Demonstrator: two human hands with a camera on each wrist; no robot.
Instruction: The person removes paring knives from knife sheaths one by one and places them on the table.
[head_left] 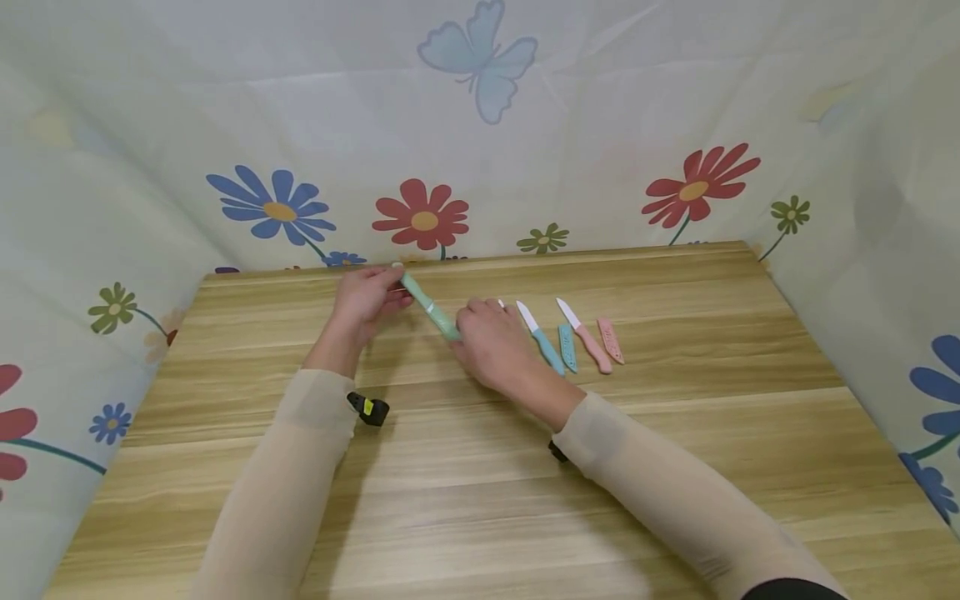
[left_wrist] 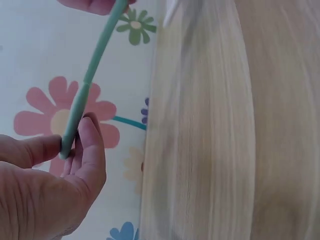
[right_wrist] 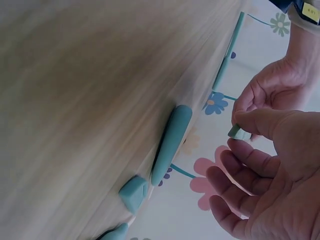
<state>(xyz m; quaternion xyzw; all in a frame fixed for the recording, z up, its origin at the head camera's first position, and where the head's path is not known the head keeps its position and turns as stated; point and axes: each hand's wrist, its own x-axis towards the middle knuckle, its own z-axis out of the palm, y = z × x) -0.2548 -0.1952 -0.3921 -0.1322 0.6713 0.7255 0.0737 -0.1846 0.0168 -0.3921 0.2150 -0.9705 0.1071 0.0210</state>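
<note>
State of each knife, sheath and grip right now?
Green knife: raised, sheathed
Green sheath: on, seating unclear
Blue knife: unsheathed, lying down
Blue sheath: empty, lying down
Pink knife: unsheathed, lying down
Pink sheath: empty, lying down
White blade tip: bare, rest hidden
Left grip: pinching green knife
Right grip: pinching green sheath

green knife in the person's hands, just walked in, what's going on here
A person holds a green knife above the table, left grip at the handle end, right grip at the end of the green sheath over its blade. To the right lie a blue knife and a pink knife, white blades bare, with a blue sheath and a pink sheath beside them.
</note>
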